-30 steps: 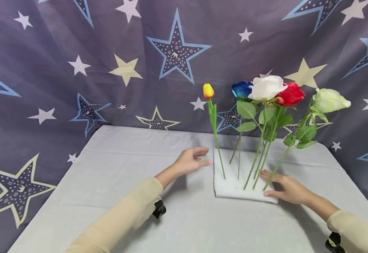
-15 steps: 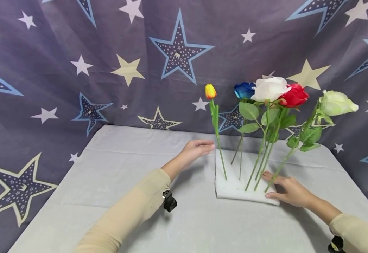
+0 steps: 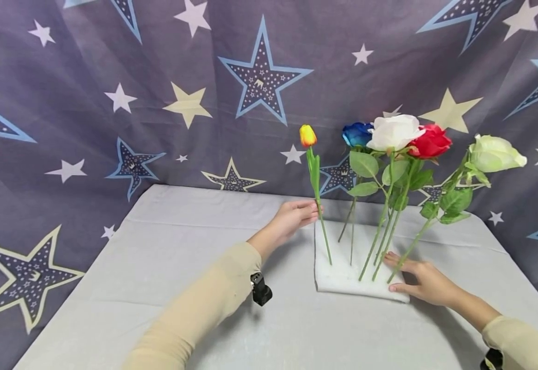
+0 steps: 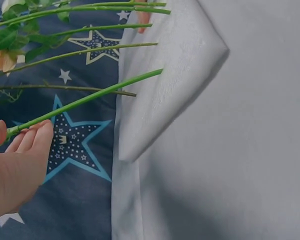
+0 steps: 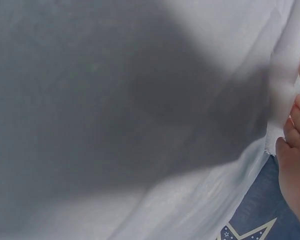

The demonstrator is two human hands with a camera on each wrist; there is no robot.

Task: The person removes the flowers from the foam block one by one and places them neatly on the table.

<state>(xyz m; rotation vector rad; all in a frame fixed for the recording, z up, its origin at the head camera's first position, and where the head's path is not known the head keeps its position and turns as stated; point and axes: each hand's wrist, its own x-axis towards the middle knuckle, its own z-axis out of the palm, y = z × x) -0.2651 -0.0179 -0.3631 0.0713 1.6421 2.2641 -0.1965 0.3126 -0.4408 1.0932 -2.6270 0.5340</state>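
A yellow-orange tulip [image 3: 308, 135] on a green stem stands in the near-left part of a white foam pad [image 3: 343, 280]. My left hand [image 3: 292, 220] has reached its stem; in the left wrist view the thumb and fingers [image 4: 32, 140] lie on either side of the green stem [image 4: 110, 90]. My right hand [image 3: 428, 282] rests on the pad's right edge, its fingers and thumb spread on the top. Also stuck in the pad are a blue rose [image 3: 357, 133], a white rose [image 3: 395, 132], a red rose [image 3: 431, 141] and a leaning pale green rose [image 3: 496, 153].
A pale grey cloth covers the table [image 3: 195, 246]. Behind it hangs a purple-grey curtain [image 3: 148, 67] with stars. The rose stems stand close together, their leaves [image 3: 363, 164] overlapping. Dark shadow fills much of the right wrist view.
My left hand has moved right and slightly up, from beside the pad to the tulip stem, its fingers drawing together. My right hand has stayed on the pad. The flowers look unmoved.
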